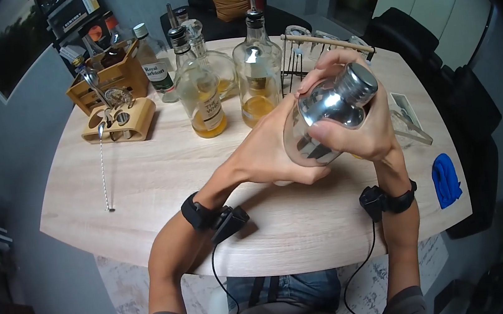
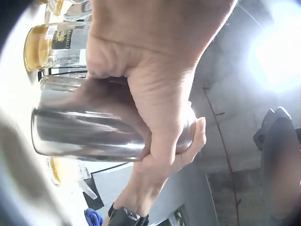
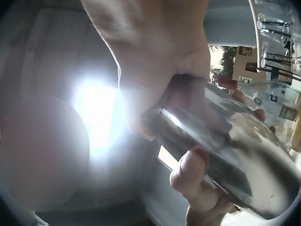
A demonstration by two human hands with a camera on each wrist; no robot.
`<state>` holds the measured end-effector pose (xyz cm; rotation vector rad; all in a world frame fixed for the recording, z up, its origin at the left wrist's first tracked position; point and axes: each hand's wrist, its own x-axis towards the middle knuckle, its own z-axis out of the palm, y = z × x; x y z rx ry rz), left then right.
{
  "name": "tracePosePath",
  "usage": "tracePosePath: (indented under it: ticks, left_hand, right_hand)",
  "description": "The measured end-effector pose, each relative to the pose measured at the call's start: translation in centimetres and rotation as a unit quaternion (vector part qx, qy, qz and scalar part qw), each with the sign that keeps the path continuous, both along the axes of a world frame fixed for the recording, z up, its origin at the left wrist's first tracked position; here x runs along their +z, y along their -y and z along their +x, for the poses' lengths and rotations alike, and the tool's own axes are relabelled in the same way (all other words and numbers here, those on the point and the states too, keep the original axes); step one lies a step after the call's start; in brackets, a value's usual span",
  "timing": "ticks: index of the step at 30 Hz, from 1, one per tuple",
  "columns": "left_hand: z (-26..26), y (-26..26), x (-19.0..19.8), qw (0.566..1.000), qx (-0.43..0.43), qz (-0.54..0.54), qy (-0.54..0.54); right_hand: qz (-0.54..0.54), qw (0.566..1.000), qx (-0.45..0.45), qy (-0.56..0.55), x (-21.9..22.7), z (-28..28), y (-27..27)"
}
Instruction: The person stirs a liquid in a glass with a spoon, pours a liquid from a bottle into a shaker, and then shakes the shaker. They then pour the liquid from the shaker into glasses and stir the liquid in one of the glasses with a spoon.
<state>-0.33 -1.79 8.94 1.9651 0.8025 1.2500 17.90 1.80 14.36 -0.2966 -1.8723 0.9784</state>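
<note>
A shiny metal cocktail shaker (image 1: pixel 324 105) with its cap on is held in both hands above the table, tilted. My left hand (image 1: pixel 266 149) grips its body, fingers wrapped round the far side. Higher up, my right hand (image 1: pixel 379 132) holds the shoulder, its thumb lying across the metal below the cap (image 1: pixel 358 82). In the left wrist view the shaker's smooth body (image 2: pixel 84 136) shows below the left palm. The right wrist view shows the same shaker (image 3: pixel 211 141), with left-hand fingers curled round its side.
Behind the hands stand two pourer-topped bottles of amber liquid (image 1: pixel 204 106) (image 1: pixel 257 87). A wooden bar-tool stand (image 1: pixel 140 121), a twisted bar spoon (image 1: pixel 103 175) and a wooden crate (image 1: pixel 131 74) are at left. A glass rack (image 1: pixel 325 40) stands behind; a blue cloth (image 1: pixel 446 181) lies right.
</note>
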Motion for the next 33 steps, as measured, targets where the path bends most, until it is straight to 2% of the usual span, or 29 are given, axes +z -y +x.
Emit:
tracePosePath:
  ticks: [2, 4, 5, 7, 8, 9, 10, 11, 12, 14, 16, 17, 18, 20, 21, 24, 28, 29, 31, 33]
  left_hand:
    - [-0.3, 0.0, 0.1, 0.999, -0.028, 0.016, 0.005]
    - [-0.9, 0.3, 0.3, 0.990, -0.109, -0.089, -0.006]
    - [-1.2, 0.2, 0.4, 0.990, -0.107, -0.088, -0.005]
    - [-1.6, 0.0, 0.5, 0.969, -0.191, -0.148, -0.058]
    - [-1.6, 0.0, 0.4, 0.969, -0.190, -0.147, -0.058]
    - [-1.6, 0.0, 0.1, 0.960, -0.236, -0.136, -0.070]
    - [-1.5, 0.1, -0.1, 0.948, -0.281, -0.124, -0.081]
    - [-1.1, 0.5, -0.5, 0.954, -0.275, -0.093, -0.076]
    - [-0.7, 0.8, -0.7, 0.943, -0.285, -0.132, -0.110]
    - [-0.6, 1.1, -0.8, 0.917, -0.262, -0.223, -0.203]
    - [-0.7, 1.1, 0.6, 0.918, -0.250, -0.194, -0.241]
    - [-0.7, 1.2, 1.3, 0.917, -0.235, -0.164, -0.277]
    - [-0.8, 1.2, 1.1, 0.913, -0.248, -0.164, -0.280]
    - [-1.2, 0.9, 0.6, 0.952, -0.236, -0.099, -0.168]
    - [-1.2, 0.9, 1.0, 0.960, -0.234, -0.034, -0.151]
    - [-1.9, 0.8, 1.2, 0.958, -0.230, -0.065, -0.158]
    - [-3.3, 0.9, 2.4, 0.950, -0.235, -0.096, -0.180]
    - [-3.0, 0.5, 1.8, 0.955, -0.274, -0.050, -0.101]
    - [-3.8, 0.3, 1.7, 0.953, -0.279, -0.040, -0.114]
    - [-3.9, 1.0, 3.3, 0.954, -0.254, 0.013, -0.161]
  right_hand:
    - [0.005, 1.000, 0.021, 0.000, 0.1, 0.0, 0.0]
    - [0.001, 0.998, 0.055, 0.021, 0.1, 0.1, 0.1]
    - [0.002, 0.998, 0.057, 0.022, 0.1, 0.1, 0.1]
    - [-0.023, 0.992, 0.113, 0.049, 0.2, 0.2, 0.1]
    - [-0.035, 0.988, 0.140, 0.062, 0.2, 0.3, 0.1]
    - [-0.083, 0.976, 0.194, 0.047, 0.0, 0.4, 0.1]
    - [-0.083, 0.976, 0.195, 0.048, 0.0, 0.3, 0.1]
    - [-0.088, 0.960, 0.255, 0.068, 0.0, 0.2, -0.1]
    - [-0.094, 0.940, 0.315, 0.089, 0.0, 0.1, -0.2]
    - [-0.104, 0.937, 0.320, 0.096, -0.3, 0.1, 0.2]
    - [-0.204, 0.927, 0.314, -0.010, -0.7, 0.0, 0.4]
    - [-0.212, 0.934, 0.286, -0.020, -0.5, 0.2, 0.3]
    - [-0.189, 0.944, 0.267, -0.028, -0.4, 0.2, -0.1]
    - [-0.188, 0.950, 0.236, -0.084, -0.5, 0.2, -0.8]
    - [-0.191, 0.950, 0.217, -0.118, -0.8, 0.1, -1.1]
    - [-0.236, 0.944, 0.161, -0.165, -1.1, 0.3, -1.8]
    - [-0.320, 0.914, 0.178, -0.176, -2.2, -0.1, -2.6]
    - [-0.345, 0.903, 0.197, -0.161, -2.6, -0.2, -2.8]
    - [-0.361, 0.899, 0.199, -0.151, -3.9, -0.8, -3.1]
    - [-0.392, 0.884, 0.220, -0.126, -5.2, -1.5, -3.2]
